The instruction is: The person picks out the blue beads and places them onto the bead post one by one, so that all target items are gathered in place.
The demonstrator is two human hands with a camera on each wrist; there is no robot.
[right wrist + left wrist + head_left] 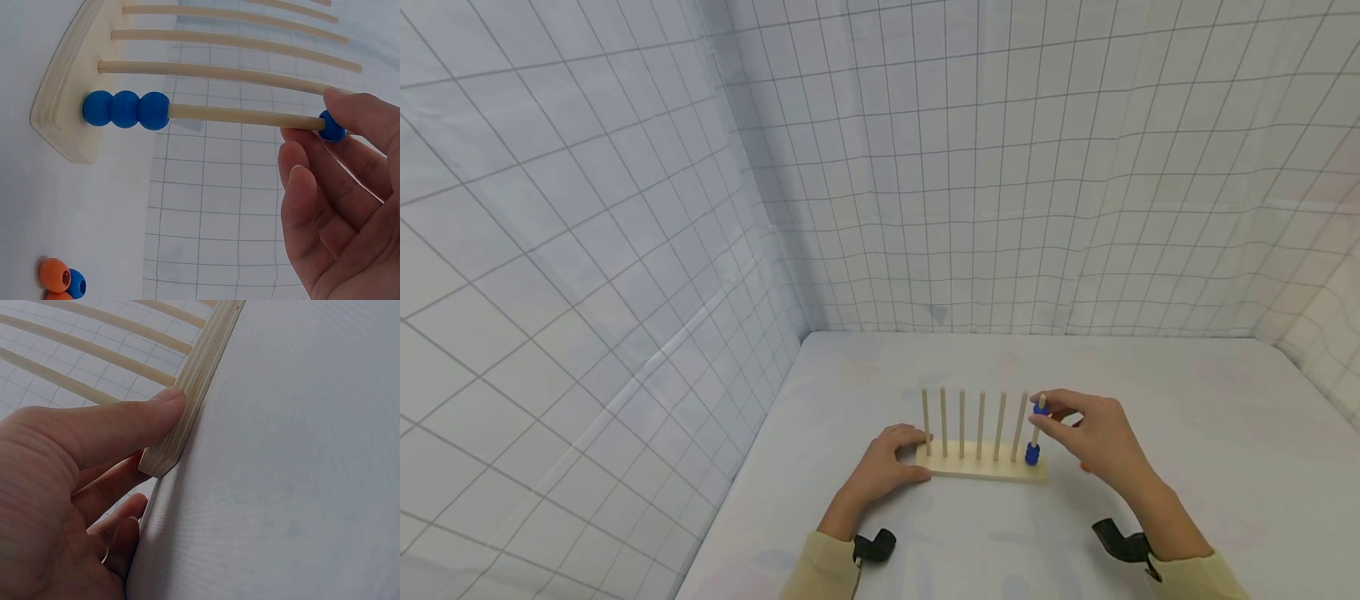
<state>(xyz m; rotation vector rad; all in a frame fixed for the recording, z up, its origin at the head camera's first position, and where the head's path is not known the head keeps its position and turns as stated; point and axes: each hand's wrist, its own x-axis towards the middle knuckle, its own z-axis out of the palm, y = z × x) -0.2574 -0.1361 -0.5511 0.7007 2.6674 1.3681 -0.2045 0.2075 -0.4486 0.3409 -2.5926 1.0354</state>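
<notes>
A pale wooden base [981,469] with a row of several upright pegs [981,425] stands on the table. My left hand [887,465] grips its left end, with the thumb on the front edge in the left wrist view. Three blue beads [125,109] are stacked at the bottom of the rightmost peg [244,116]. Near that peg's top, my right hand [1093,433] pinches another blue bead [332,126] between thumb and fingers, and the peg runs through it. The other pegs carry no beads.
Loose orange beads [55,275] and a blue bead [77,284] lie on the white table [985,542] to the right of the base, mostly behind my right hand in the head view. White grid-patterned cloth [985,167] hangs behind and at the sides.
</notes>
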